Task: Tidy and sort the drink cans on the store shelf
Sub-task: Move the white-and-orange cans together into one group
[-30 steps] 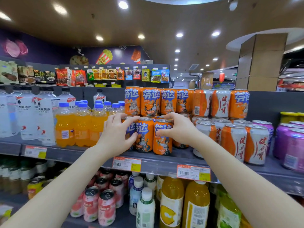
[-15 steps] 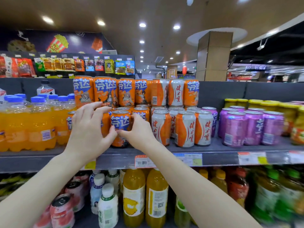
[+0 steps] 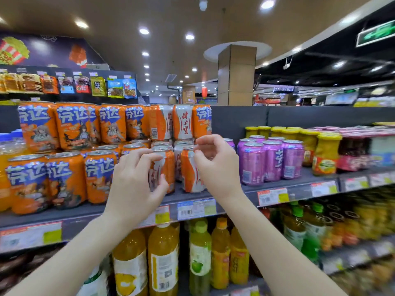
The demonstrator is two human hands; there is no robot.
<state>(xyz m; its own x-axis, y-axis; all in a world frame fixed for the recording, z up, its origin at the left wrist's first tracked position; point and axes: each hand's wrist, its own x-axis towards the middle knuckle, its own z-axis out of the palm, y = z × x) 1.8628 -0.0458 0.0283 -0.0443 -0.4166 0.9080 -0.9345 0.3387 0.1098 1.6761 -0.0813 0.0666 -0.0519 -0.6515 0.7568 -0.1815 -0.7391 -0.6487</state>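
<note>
Orange cans with blue lettering (image 3: 64,178) fill the left of the grey shelf (image 3: 299,188), and a second row (image 3: 72,124) is stacked on top of them. Orange-and-white cans stand at the shelf's middle. My left hand (image 3: 136,182) grips the front orange-and-white can (image 3: 167,167), fingers over its top and thumb on its face. My right hand (image 3: 215,167) is beside the neighbouring orange-and-white can (image 3: 189,174), fingers curled and apart, thumb near its upper rim. Purple cans (image 3: 271,161) stand just to the right.
Yellow-lidded jars (image 3: 324,154) and darker jars follow the purple cans to the right. Orange drink bottles (image 3: 4,167) sit at the far left. The lower shelf holds juice bottles (image 3: 164,259) and green-capped bottles (image 3: 297,227). Price tags (image 3: 196,209) line the shelf edge.
Both hands and the view have shifted right, from the blue-lettered orange cans to the orange-and-white cans. My left hand now grips one of these.
</note>
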